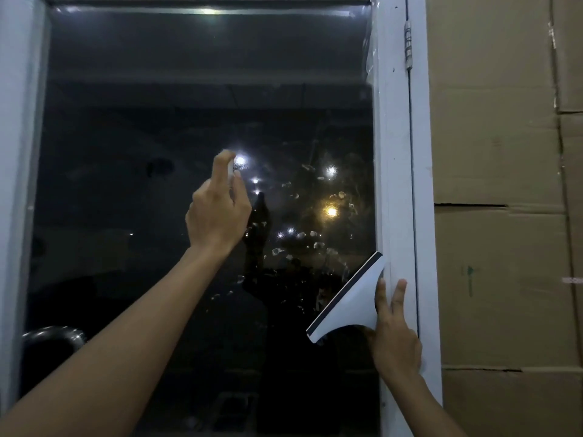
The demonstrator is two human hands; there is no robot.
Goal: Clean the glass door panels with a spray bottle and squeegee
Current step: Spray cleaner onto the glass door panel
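The person's left grip (217,209) is raised in front of the dark glass panel (142,121), seen from the back, fingers curled round the spray bottle (232,173). Only a thin pale sliver of the bottle shows between forefinger and thumb, and its body is hidden behind the palm. The forefinger is bent over the top, blurred at the tip, so the nozzle cannot be made out. The right grip (394,337) is low at the right edge of the panel and has hold of the white squeegee (347,301). Two fingers lie straight up along the back of its head, while the thumb and the handle are hidden behind the hand. The squeegee is tilted, its dark rubber edge facing up and left, and its upper corner overlaps the white door frame (397,152). Whether the blade touches the glass cannot be told. Pale droplets (315,244) speckle the right half of the pane among reflected lamps. A rounded metal door handle (55,335) shows dimly at the lower left, partly cut off by the left forearm. A hinge (409,45) sits high on the frame, and stacked cardboard boxes (498,152) fill the right side, cut off at the edge.
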